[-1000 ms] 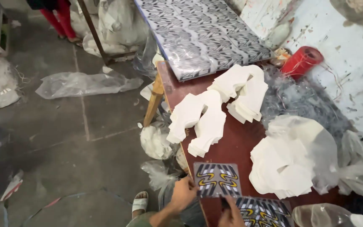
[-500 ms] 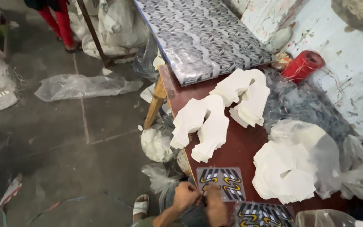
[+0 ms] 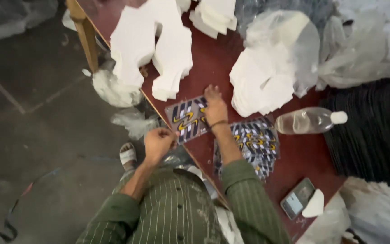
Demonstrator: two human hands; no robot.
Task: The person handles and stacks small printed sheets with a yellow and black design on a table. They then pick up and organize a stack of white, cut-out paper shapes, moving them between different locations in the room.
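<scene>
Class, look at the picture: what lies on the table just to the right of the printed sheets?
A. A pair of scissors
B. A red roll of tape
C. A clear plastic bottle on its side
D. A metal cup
C: a clear bottle with a white cap lies on its side on the table, right of the printed sheets near the right hand.

A flat rectangular printed packet (image 3: 189, 119), grey with yellow, black and white zigzags, lies at the table edge. A stack of like packets (image 3: 253, 143) lies beside it. A dark-screened phone (image 3: 297, 198) lies nearer.
</scene>
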